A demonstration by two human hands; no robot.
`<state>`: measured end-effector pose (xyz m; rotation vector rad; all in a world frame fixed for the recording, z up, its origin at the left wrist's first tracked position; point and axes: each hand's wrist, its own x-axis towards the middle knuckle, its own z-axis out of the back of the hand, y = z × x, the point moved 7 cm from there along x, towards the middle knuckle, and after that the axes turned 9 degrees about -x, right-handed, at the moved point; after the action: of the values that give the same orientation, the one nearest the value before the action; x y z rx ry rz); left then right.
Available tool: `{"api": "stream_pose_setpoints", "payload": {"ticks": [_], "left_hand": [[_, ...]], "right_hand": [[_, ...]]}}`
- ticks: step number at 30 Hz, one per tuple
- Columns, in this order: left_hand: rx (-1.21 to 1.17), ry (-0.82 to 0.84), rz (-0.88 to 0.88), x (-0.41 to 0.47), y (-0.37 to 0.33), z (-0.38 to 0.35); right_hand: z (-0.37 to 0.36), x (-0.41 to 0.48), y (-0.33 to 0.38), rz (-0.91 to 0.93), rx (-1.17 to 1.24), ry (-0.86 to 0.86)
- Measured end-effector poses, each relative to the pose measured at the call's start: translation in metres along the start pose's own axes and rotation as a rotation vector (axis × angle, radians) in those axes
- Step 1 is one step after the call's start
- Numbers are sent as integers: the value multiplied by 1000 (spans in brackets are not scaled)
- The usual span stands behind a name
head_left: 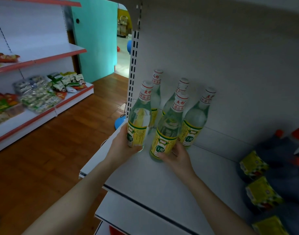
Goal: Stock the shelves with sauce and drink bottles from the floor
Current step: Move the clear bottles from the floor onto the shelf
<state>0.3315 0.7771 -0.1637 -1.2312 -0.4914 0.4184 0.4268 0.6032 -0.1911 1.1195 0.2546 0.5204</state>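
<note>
left hand [123, 145] grips vinegar bottle [139, 119] | right hand [177, 157] grips second bottle [167, 133] at its 3 o'clock | three rear bottles [195, 119] at 12 o'clock

"白醋" on yellow labels [162, 143] of the bottles [169, 122], "有限公" on neck bands [178, 107]

left hand [124, 144] gripping, right hand [177, 157] gripping

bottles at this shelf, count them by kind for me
white vinegar bottles: 5
dark sauce bottles: 3 by the yellow labels that show; this part is blurred, so there may be more
total: at least 8
</note>
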Motion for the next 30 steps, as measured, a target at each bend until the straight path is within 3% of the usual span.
{"api": "stream_pose_setpoints", "payload": {"ticks": [10,30], "left_hand": [[-7,-38,-35,8,-1,-8],[-17,11,-38,31,13,-18]], "right_hand": [[-7,0,3,-4,-59,-146],[-2,14,-2,-12,-78,-153]]}}
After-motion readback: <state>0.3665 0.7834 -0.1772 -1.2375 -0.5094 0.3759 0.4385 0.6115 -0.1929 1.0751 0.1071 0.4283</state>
